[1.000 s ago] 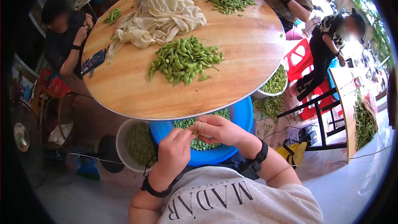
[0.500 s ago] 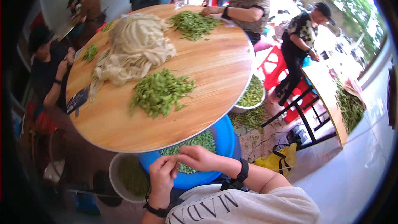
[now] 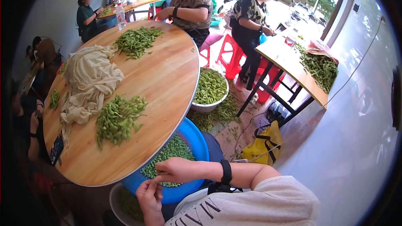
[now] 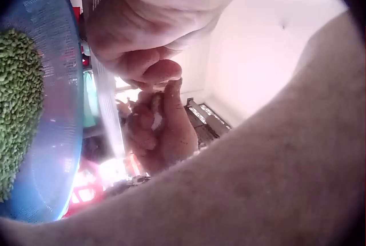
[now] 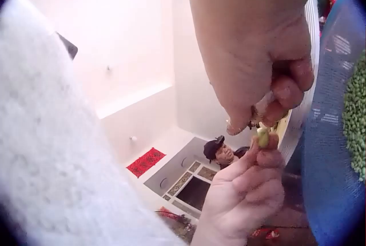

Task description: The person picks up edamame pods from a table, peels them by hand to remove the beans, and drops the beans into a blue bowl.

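Observation:
Both hands meet over the inner side of a blue plastic basin [image 3: 200, 140] that holds shelled green soybeans [image 3: 175, 150]. My left hand [image 3: 150, 196] pinches a small green soybean pod [image 5: 263, 137] between thumb and fingers, its end poking up in the right wrist view. From the other side my right hand [image 3: 178, 169] grips at the pod's upper end, thumb and curled fingers right against it. The fingers hide most of the pod. In the left wrist view, the left hand [image 4: 154, 34] lies above the right hand [image 4: 163, 129], their fingertips together.
The round wooden table [image 3: 155, 100] overhangs the basin and bears a pod heap [image 3: 119, 119], a farther pod heap [image 3: 136, 42] and a cream cloth [image 3: 90, 71]. A white tub of pods [image 3: 209, 88], a yellow bag [image 3: 266, 142] and a side table [image 3: 289, 67] stand to the right.
The head view has swung right, so the table and basin now appear farther left, with more wall on the right. The hands stay together at the basin.

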A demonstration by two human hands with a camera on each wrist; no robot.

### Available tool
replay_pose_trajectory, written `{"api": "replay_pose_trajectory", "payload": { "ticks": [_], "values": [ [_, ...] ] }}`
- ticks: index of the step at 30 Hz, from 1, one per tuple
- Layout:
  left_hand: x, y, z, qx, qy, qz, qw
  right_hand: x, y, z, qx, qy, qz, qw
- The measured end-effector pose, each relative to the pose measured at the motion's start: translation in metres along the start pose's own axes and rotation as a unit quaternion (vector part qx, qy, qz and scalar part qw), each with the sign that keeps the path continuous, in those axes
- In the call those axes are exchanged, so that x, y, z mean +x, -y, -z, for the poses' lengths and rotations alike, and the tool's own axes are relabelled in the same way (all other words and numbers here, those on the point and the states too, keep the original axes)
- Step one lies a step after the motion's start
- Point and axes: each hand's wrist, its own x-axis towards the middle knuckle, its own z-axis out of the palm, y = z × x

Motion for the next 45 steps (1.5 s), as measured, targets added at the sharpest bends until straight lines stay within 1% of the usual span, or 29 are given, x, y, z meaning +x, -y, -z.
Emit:
{"api": "replay_pose_trajectory", "payload": {
  "ticks": [1,3,7,9,11,13,14,17,19,22,24,25,26,27,28,29,30,31,32,33,34,36,39,40,41,42,43,44,45],
  "values": [
    [-0.001,0.001,-0.002,0.006,-0.002,-0.01,1.0,0.001,0.001,-0.001,0.029,-0.019,-0.004,0.999],
    [0.0,0.001,-0.008,0.016,-0.007,-0.035,0.999,0.004,-0.005,-0.008,0.037,-0.035,-0.027,0.998],
    [0.001,-0.002,-0.007,0.065,-0.008,-0.023,0.998,0.003,-0.017,-0.021,0.062,-0.06,-0.054,0.995],
    [-0.001,-0.005,-0.01,0.033,-0.007,0.002,0.999,0.003,-0.013,-0.016,0.107,-0.04,-0.063,0.991],
    [0.001,-0.005,-0.006,-0.018,0.003,0.027,0.999,0.006,-0.023,-0.018,0.167,-0.044,-0.034,0.984],
    [0.002,-0.008,-0.003,-0.07,0.012,0.07,0.995,0.011,-0.026,-0.012,0.223,0.034,-0.106,0.968],
    [0.002,-0.006,-0.001,-0.07,0.006,0.069,0.995,0.012,-0.029,-0.011,0.235,0.076,-0.131,0.96],
    [0.002,-0.002,0.004,-0.072,-0.004,0.078,0.994,0.017,-0.031,-0.015,0.265,0.086,-0.14,0.95],
    [0.005,-0.001,0.006,-0.08,-0.009,0.081,0.993,0.019,-0.033,-0.016,0.218,0.072,-0.112,0.967],
    [0.006,0.003,0.015,-0.063,0.023,0.082,0.994,0.018,-0.032,-0.016,0.125,0.051,-0.055,0.989],
    [0.003,-0.002,0.018,0.039,-0.006,0.059,0.997,0.019,-0.039,-0.018,0.08,0.044,-0.01,0.996],
    [0.001,-0.004,0.022,0.09,-0.022,0.047,0.995,0.019,-0.038,-0.014,0.016,0.068,-0.011,0.998],
    [0.001,-0.002,0.034,0.195,-0.052,0.004,0.979,0.018,-0.033,-0.008,-0.049,0.091,-0.011,0.995],
    [0.0,0.002,0.053,0.298,-0.081,-0.037,0.95,0.016,-0.029,-0.002,-0.113,0.113,-0.012,0.987],
    [0.0,0.007,0.075,0.44,-0.134,-0.11,0.881,0.018,-0.027,0.005,-0.118,0.115,0.014,0.986],
    [-0.005,-0.003,0.089,0.553,-0.154,-0.117,0.81,0.024,-0.027,0.016,-0.123,0.118,0.04,0.985],
    [-0.013,-0.017,0.095,0.652,-0.169,-0.074,0.736,0.033,-0.024,0.026,-0.128,0.12,0.067,0.982],
    [-0.019,-0.017,0.107,0.723,-0.2,-0.087,0.656,0.048,-0.016,0.038,-0.136,0.072,0.073,0.985],
    [-0.021,-0.019,0.113,0.723,-0.231,-0.075,0.646,0.064,-0.017,0.047,-0.165,0.021,0.038,0.985],
    [-0.024,-0.023,0.113,0.723,-0.26,-0.062,0.637,0.084,-0.024,0.052,-0.188,-0.068,0.05,0.979],
    [-0.022,-0.026,0.111,0.674,-0.253,-0.075,0.69,0.106,-0.024,0.057,-0.191,-0.128,0.059,0.971],
    [-0.012,-0.035,0.107,0.563,-0.238,-0.105,0.784,0.143,-0.03,0.059,-0.227,-0.162,0.057,0.959],
    [-0.005,-0.047,0.065,0.356,-0.183,-0.105,0.911,0.166,-0.051,0.062,-0.195,-0.116,0.082,0.97],
    [-0.003,-0.049,0.055,0.359,-0.149,-0.158,0.908,0.167,-0.049,0.068,-0.159,-0.165,0.104,0.968],
    [-0.001,-0.051,0.045,0.316,-0.118,-0.174,0.925,0.16,-0.042,0.075,-0.106,-0.197,0.062,0.973],
    [0.002,-0.06,0.028,0.314,-0.103,-0.199,0.923,0.155,-0.036,0.081,0.013,-0.214,-0.013,0.977],
    [0.008,-0.068,0.011,0.314,-0.085,-0.22,0.92,0.147,-0.032,0.085,0.134,-0.23,-0.093,0.959],
    [0.018,-0.069,-0.003,0.341,-0.09,-0.282,0.892,0.137,-0.027,0.085,0.285,-0.212,-0.101,0.929],
    [0.027,-0.07,-0.016,0.367,-0.095,-0.345,0.859,0.127,-0.025,0.079,0.35,-0.188,-0.117,0.91]
  ]
}}
